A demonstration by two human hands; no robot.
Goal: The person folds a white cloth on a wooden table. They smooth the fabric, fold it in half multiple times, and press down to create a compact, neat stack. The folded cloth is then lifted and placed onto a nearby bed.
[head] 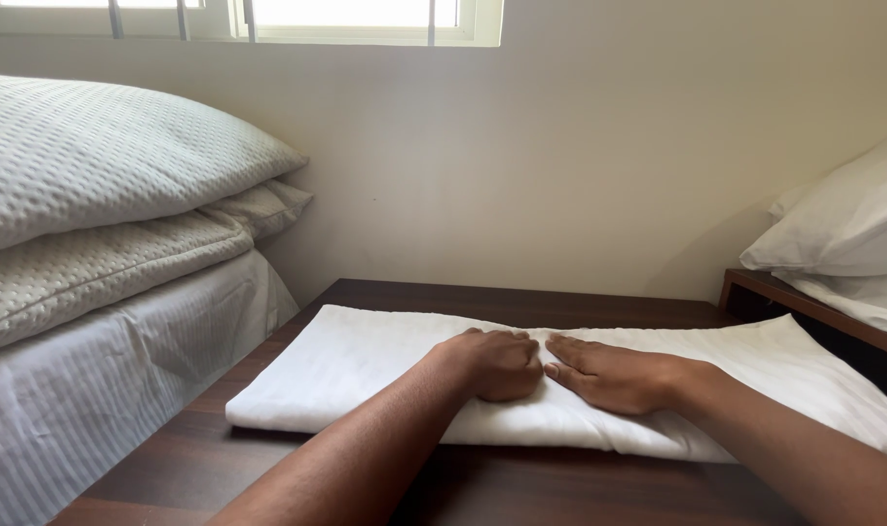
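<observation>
Head view shows your two hands pressed side by side on a folded white towel [366, 365] that lies flat on the dark wooden counter [220, 468]. Your left hand [497, 362] is curled into a loose fist, knuckles down on the cloth, gripping nothing that can be seen. Your right hand [609, 375] lies flat and open, palm down, fingers together and pointing toward the left hand, the fingertips almost touching its knuckles. The towel stretches out to both sides of your hands, its near folded edge just under your wrists and its far edge toward the wall [560, 146] beyond your hands. Off to the left of your left hand stands a bed [83, 390] with a striped sheet, and two textured pillows [93, 166] stacked on it. To the right of your right hand, white pillows [852, 224] rest on another wooden-framed bed.
</observation>
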